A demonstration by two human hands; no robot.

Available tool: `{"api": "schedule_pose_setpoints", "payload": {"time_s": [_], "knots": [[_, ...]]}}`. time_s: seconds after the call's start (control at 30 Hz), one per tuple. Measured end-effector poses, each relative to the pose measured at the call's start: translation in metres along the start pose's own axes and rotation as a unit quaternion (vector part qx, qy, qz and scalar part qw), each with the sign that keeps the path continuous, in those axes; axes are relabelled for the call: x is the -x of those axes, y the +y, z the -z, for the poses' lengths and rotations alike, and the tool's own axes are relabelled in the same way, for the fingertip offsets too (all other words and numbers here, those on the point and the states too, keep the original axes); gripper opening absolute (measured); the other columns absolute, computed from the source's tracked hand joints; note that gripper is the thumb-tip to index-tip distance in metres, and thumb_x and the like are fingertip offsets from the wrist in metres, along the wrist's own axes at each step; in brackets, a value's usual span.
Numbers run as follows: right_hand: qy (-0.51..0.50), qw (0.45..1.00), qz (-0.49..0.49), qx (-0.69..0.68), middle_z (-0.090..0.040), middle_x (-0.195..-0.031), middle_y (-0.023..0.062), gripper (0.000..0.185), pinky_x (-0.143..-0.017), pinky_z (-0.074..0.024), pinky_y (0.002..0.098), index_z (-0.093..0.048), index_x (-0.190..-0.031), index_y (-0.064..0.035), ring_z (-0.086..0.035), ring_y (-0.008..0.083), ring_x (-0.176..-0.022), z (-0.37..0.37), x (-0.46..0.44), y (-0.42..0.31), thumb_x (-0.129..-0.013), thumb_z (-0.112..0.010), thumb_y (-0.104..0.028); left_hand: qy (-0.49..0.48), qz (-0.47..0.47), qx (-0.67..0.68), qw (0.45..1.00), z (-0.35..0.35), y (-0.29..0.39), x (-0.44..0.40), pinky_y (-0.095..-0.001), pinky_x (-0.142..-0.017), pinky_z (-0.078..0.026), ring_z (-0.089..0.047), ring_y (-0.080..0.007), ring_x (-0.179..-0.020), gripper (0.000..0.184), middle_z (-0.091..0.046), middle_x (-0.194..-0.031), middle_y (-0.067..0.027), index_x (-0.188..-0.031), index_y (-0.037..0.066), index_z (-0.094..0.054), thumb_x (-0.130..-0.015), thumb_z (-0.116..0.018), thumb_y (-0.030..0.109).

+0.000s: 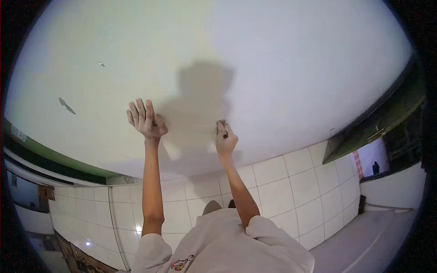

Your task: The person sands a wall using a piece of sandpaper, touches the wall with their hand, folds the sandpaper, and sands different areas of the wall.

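Shirt near; R hand grips tool, axis approx. vert., tip up.

The wall fills the upper frame. Before it, the left hand is left of centre; the right hand, at centre, holds a tool. Floor lies below, shoes on it at lower centre; a door at right.

Smooth, flat painted wall read pale yellow-green at left, bluish white at right. Glossy square floor tiles were cream with dark grid lines. Off-white cloth shirt bore a small multicoloured print.
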State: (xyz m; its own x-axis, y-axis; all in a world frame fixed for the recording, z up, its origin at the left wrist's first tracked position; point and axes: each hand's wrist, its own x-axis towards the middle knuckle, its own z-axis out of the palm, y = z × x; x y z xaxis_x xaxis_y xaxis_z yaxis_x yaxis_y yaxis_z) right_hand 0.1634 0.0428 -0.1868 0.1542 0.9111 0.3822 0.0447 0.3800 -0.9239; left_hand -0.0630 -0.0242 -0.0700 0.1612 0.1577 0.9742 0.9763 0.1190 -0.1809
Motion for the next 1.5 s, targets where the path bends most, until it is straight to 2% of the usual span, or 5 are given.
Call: {"api": "schedule_pose_setpoints", "payload": {"time_s": [0.23,0.3,1.1,1.27,1.5], "knots": [[-0.027,0.999,0.038,0.025,-0.057,-0.062,0.0136,0.018,-0.048,-0.0368,0.0345,-0.070,-0.093,-0.0021,-0.045,0.0221,-0.049,0.002,-0.014,-0.060,-0.096,-0.060,-0.016,-0.010,0.010,0.003,1.000,0.002,0.002,0.000,-0.0506,-0.120,-0.014,-0.028,-0.0382,-0.146,0.051,-0.040,-0.152,-0.0176,-0.139,0.003,-0.054,-0.095,-0.041,0.027],[-0.038,0.998,0.045,0.001,-0.046,-0.057,0.0036,0.019,-0.046,-0.0299,0.0260,-0.069,-0.101,0.0003,-0.035,0.0053,-0.052,0.001,-0.011,-0.048,-0.098,-0.057,-0.013,-0.008,0.008,0.003,1.000,0.001,0.003,-0.003,-0.0505,-0.120,-0.013,-0.028,-0.0382,-0.146,0.052,-0.040,-0.152,-0.0179,-0.139,0.003,-0.053,-0.095,-0.040,0.028],[0.008,0.998,0.042,-0.050,-0.043,-0.057,-0.0063,0.015,-0.044,-0.0249,0.0223,-0.070,-0.097,0.0015,-0.033,0.0008,-0.051,-0.004,0.001,-0.036,-0.098,-0.061,-0.011,-0.001,-0.002,0.011,1.000,0.002,0.004,-0.006,-0.0522,-0.119,-0.014,-0.029,-0.0411,-0.145,0.053,-0.041,-0.151,-0.0205,-0.138,0.000,-0.054,-0.092,-0.041,0.025],[-0.012,0.998,0.047,-0.034,-0.035,-0.052,-0.0038,0.032,-0.043,-0.0220,0.0263,-0.052,-0.069,0.0002,-0.030,0.0027,-0.049,0.001,0.011,-0.021,-0.099,-0.059,-0.011,-0.001,0.002,0.005,1.000,0.002,0.003,-0.005,-0.0522,-0.119,-0.013,-0.029,-0.0411,-0.145,0.053,-0.042,-0.150,-0.0207,-0.137,-0.001,-0.054,-0.092,-0.042,0.024],[-0.029,0.999,-0.019,-0.039,-0.048,-0.059,0.0095,0.021,-0.046,-0.0330,0.0309,-0.062,-0.086,0.0028,-0.041,0.0129,-0.049,-0.006,0.019,-0.019,-0.099,-0.058,-0.014,0.005,0.009,0.003,1.000,-0.001,0.002,-0.002,-0.0494,-0.120,-0.013,-0.029,-0.0387,-0.145,0.055,-0.044,-0.150,-0.0174,-0.138,0.004,-0.055,-0.088,-0.043,0.023]]}}
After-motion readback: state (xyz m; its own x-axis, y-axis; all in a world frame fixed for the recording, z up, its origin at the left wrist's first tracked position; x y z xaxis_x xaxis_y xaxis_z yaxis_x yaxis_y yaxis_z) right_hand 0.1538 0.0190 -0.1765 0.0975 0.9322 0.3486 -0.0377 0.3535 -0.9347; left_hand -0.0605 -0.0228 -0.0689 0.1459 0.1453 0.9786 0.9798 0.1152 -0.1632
